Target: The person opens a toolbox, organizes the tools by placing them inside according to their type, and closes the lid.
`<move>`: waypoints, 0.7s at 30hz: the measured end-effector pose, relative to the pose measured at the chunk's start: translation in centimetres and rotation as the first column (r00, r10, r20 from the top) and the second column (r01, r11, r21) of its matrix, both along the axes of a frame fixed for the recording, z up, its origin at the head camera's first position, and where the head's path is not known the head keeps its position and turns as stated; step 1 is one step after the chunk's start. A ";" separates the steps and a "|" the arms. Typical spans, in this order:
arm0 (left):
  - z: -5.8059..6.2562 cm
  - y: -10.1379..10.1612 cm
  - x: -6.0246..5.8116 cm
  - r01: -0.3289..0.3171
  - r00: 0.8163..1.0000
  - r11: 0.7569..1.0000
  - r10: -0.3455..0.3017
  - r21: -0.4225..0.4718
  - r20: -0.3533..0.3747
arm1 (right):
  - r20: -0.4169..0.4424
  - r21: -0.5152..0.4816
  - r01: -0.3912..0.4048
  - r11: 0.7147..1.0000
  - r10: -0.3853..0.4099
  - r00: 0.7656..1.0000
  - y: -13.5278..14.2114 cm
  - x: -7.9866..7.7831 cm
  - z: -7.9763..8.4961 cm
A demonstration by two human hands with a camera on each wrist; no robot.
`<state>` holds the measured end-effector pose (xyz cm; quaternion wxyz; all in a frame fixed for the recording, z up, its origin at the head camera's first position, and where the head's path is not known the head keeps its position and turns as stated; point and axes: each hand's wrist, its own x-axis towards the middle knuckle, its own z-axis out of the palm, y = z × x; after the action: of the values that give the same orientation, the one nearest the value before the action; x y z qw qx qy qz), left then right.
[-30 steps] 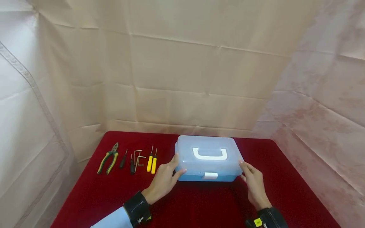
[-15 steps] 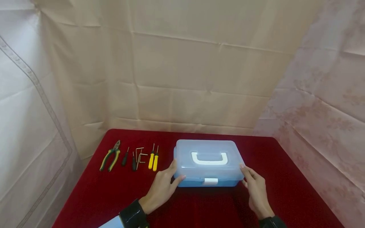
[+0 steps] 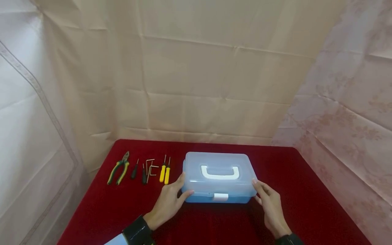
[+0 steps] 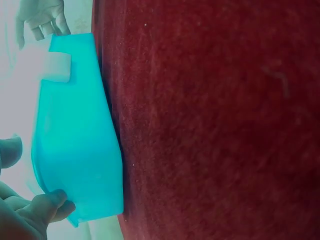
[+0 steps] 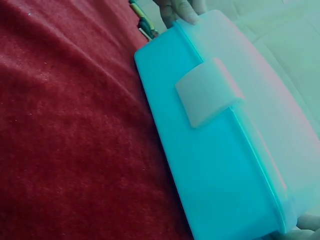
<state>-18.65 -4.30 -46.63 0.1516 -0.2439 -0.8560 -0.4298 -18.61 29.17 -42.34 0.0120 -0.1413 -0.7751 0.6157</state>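
Note:
A blue plastic toolbox (image 3: pixel 196 183) with a translucent lid, white carrying handle (image 3: pixel 219 177) and white front latch (image 3: pixel 220 197) stands upright on the red cloth, its lid down. My left hand (image 3: pixel 166 202) holds its left end, thumb on the front corner and fingers along the side. At the opposite end my right hand (image 3: pixel 271 209) grips the front right corner, thumb on the lid and fingers lower down, partly hidden. The left wrist view shows the blue front wall (image 4: pixel 80 135) resting on the cloth. The latch (image 5: pixel 205 95) lies over the lid seam in the right wrist view.
Left of the toolbox lie pliers (image 3: pixel 118 169), two dark-handled screwdrivers (image 3: pixel 144 175), several hex keys (image 3: pixel 149 172) and two yellow screwdrivers (image 3: pixel 166 175). Red cloth (image 3: pixel 214 224) covers the table. Beige fabric (image 3: pixel 196 85) hangs behind it.
The toolbox has slid a little toward me and then to the left, with both hands moving along on its ends. The tools stay where they lay.

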 end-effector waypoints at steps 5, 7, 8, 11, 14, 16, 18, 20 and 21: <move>0.2 -0.1 0.0 -0.006 1.000 1.000 0.006 0.016 0.017 | 0.014 0.007 -0.012 1.000 0.012 1.000 0.1 0.0 0.2; 0.3 -0.1 0.1 -0.008 1.000 1.000 0.008 0.018 0.020 | 0.026 0.004 -0.016 1.000 0.016 1.000 0.2 0.1 0.0; 0.2 -0.1 0.1 -0.010 1.000 1.000 0.010 0.018 0.022 | 0.029 0.005 -0.017 1.000 0.017 0.999 0.2 0.1 0.0; 0.3 -0.2 0.0 -0.027 0.999 0.999 0.027 0.022 0.025 | 0.025 0.013 -0.026 1.000 0.026 0.999 0.3 0.1 -0.2; 0.4 -0.3 0.0 -0.051 0.998 0.998 0.049 0.036 0.038 | 0.008 0.061 -0.051 0.997 0.051 0.999 0.7 -0.3 -0.3; 0.5 -0.4 -0.1 -0.063 0.996 0.997 0.060 0.046 0.061 | -0.001 0.113 -0.080 0.990 0.080 0.997 1.3 -0.5 -0.6; 0.5 -0.6 -0.1 -0.065 0.995 0.997 0.062 0.047 0.077 | -0.020 0.186 -0.115 0.976 0.120 0.993 2.1 -0.6 -1.0; 0.5 -0.7 -0.1 -0.061 0.993 0.997 0.057 0.038 0.099 | -0.023 0.264 -0.155 0.952 0.167 0.986 3.0 -0.7 -1.4; 0.4 -0.8 -0.1 -0.056 0.993 0.998 0.052 0.033 0.108 | -0.018 0.301 -0.175 0.937 0.189 0.982 3.3 -0.8 -1.6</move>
<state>-18.71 -5.14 -46.23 0.1212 -0.1945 -0.8614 -0.4533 -19.43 32.48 -43.93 -0.0058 -0.0511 -0.8683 0.4934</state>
